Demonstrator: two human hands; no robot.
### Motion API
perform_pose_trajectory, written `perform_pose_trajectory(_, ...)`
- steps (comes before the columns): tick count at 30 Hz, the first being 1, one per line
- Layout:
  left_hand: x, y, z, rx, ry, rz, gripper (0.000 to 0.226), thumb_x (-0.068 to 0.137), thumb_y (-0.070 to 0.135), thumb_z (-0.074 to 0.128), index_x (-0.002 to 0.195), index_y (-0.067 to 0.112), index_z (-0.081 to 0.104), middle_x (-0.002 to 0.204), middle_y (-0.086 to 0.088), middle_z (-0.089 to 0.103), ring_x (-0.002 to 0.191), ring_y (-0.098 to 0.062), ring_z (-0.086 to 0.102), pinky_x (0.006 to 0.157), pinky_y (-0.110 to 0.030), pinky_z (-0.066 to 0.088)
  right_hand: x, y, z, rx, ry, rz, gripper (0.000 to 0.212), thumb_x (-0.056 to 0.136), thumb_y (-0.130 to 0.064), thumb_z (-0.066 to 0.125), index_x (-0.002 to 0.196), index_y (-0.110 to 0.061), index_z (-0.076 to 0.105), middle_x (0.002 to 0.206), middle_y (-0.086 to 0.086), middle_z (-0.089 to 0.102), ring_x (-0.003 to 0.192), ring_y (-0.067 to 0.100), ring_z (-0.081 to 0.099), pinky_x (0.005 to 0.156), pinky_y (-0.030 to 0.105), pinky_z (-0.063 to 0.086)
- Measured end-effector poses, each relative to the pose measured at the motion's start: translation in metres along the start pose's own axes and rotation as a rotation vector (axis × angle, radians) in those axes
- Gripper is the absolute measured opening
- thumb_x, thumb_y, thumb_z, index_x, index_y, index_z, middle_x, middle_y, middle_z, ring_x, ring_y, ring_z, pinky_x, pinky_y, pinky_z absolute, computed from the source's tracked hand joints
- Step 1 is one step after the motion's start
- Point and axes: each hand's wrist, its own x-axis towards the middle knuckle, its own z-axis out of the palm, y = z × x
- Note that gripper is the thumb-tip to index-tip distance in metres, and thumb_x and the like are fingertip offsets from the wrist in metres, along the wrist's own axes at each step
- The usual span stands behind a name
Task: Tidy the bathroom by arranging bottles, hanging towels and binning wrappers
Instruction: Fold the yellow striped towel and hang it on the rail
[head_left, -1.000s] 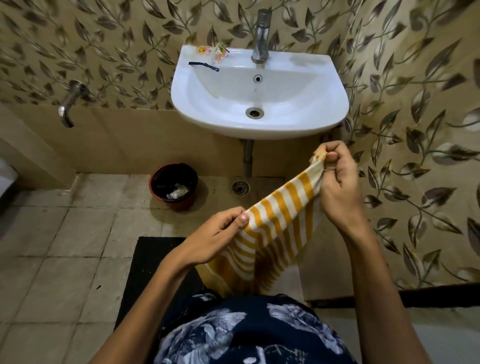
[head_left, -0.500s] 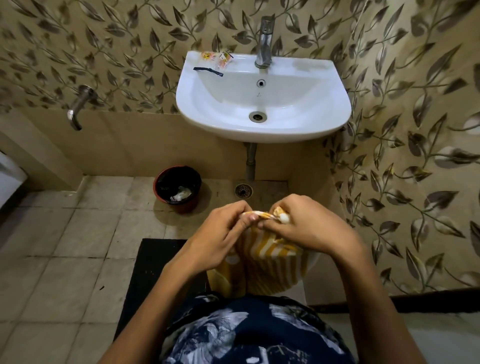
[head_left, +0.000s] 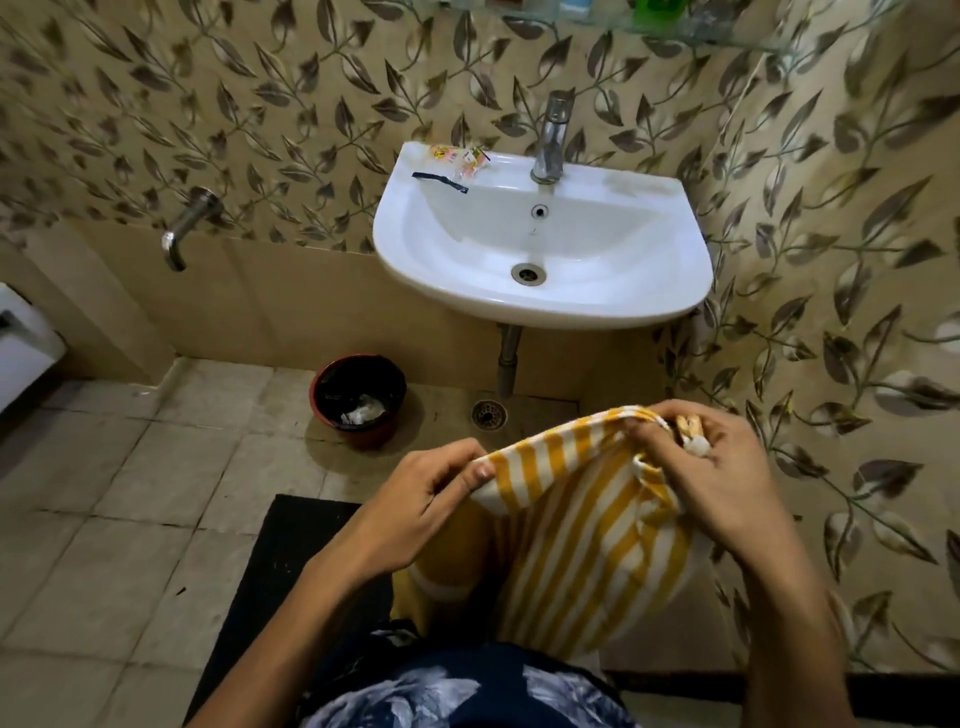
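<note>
A yellow and white striped towel hangs folded in front of me, below the sink. My left hand pinches its top edge at the left. My right hand grips the bunched corners at the right, with small tassels showing between the fingers. Several small wrappers and a dark strip lie on the white sink's back left rim. A red bin with a black liner and some crumpled paper stands on the floor left of the sink pipe. Bottles show partly on a glass shelf at the top edge.
A chrome tap stands at the sink's back. A wall tap juts out at the left. A black mat lies under my feet. A floor drain sits under the sink. The leaf-patterned wall is close on my right.
My hands met at the towel's top corners, then drew apart again, spreading the folded top edge. The view has tilted up, showing the shelf.
</note>
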Motion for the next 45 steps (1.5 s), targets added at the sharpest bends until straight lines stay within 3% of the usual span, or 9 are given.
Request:
perform_pose_trajectory(4,-0.002,0.007,0.006,0.097,0.051,0.012,0.041,0.087,0.057,0.032,0.085,0.023,0.056,0.08,0.006,0.056,0.077,-0.012,0.054,0.067,-0.037,0.046,-0.006,-0.004,-0.01,-0.141,-0.13,0.181,0.054,0.06,-0.029,0.086,0.104,-0.038,0.057,0.089,-0.029,0.048,0.097,0.003,0.05,0.082,0.028,0.043)
perform_pose_trajectory(7,-0.002,0.015,0.011,0.172,0.049,0.058,0.042,0.089,0.055,0.031,0.084,0.02,0.054,0.079,0.006,0.054,0.076,-0.01,0.052,0.065,-0.033,0.044,-0.017,-0.025,-0.005,-0.065,-0.134,0.011,0.069,0.045,-0.032,0.09,0.103,-0.05,0.057,0.086,-0.022,0.06,0.091,-0.009,0.055,0.075,0.014,0.046)
perform_pose_trajectory(15,-0.002,0.02,0.012,0.175,0.014,0.108,0.027,0.093,0.044,0.036,0.098,0.028,0.057,0.088,0.009,0.061,0.08,-0.007,0.058,0.068,-0.031,0.048,-0.014,-0.039,0.052,-0.287,-0.454,-0.177,0.039,0.071,-0.039,0.077,0.108,-0.041,0.064,0.098,-0.02,0.068,0.092,-0.005,0.058,0.073,0.006,0.042)
perform_pose_trajectory(20,-0.002,0.014,0.013,0.113,-0.02,0.033,0.029,0.094,0.041,0.039,0.069,0.03,0.049,0.062,0.006,0.05,0.058,-0.007,0.046,0.053,-0.028,0.033,-0.012,-0.03,0.04,-0.366,-0.43,-0.17,0.017,0.073,-0.047,0.073,0.08,-0.032,0.07,0.078,-0.01,0.067,0.075,0.001,0.059,0.058,0.015,0.045)
perform_pose_trajectory(29,-0.002,0.004,0.006,0.178,-0.028,0.065,0.041,0.09,0.063,0.024,0.068,0.031,0.039,0.061,0.003,0.042,0.056,-0.011,0.045,0.052,-0.025,0.028,-0.011,-0.012,0.016,-0.084,0.21,-0.135,0.023,0.08,-0.012,0.069,0.074,-0.034,0.066,0.078,-0.017,0.067,0.079,-0.001,0.062,0.071,0.01,0.046)
perform_pose_trajectory(34,0.0,0.005,0.007,0.258,-0.025,0.038,0.048,0.087,0.066,0.024,0.075,0.024,0.045,0.065,-0.001,0.051,0.06,-0.014,0.051,0.054,-0.03,0.036,-0.013,0.002,0.01,-0.015,0.431,0.083,0.012,0.084,-0.014,0.066,0.084,-0.026,0.07,0.087,-0.006,0.069,0.089,0.014,0.063,0.081,0.031,0.051)
perform_pose_trajectory(38,0.002,0.013,0.004,0.306,-0.015,0.094,0.027,0.091,0.06,0.026,0.075,0.044,0.041,0.066,0.011,0.049,0.063,-0.004,0.051,0.054,-0.025,0.038,-0.01,0.001,0.002,-0.08,0.317,0.206,0.024,0.086,-0.016,0.064,0.101,-0.035,0.066,0.099,-0.012,0.063,0.102,0.012,0.056,0.083,0.026,0.042)
perform_pose_trajectory(42,0.008,0.022,-0.002,0.358,-0.006,0.164,0.026,0.093,0.056,0.027,0.082,0.039,0.043,0.067,0.017,0.046,0.064,0.0,0.049,0.055,-0.021,0.036,-0.012,-0.019,0.022,-0.068,-0.126,0.026,0.046,0.084,-0.024,0.067,0.123,-0.045,0.056,0.117,-0.028,0.054,0.106,-0.007,0.05,0.085,0.014,0.04)
perform_pose_trajectory(45,0.012,0.024,-0.014,0.359,-0.002,0.19,0.03,0.093,0.054,0.028,0.087,0.032,0.048,0.071,0.016,0.049,0.065,-0.002,0.05,0.055,-0.027,0.04,-0.01,-0.028,0.051,-0.094,-0.374,-0.135,0.02,0.085,-0.045,0.059,0.104,-0.044,0.065,0.099,-0.033,0.063,0.099,-0.012,0.056,0.079,0.006,0.043)
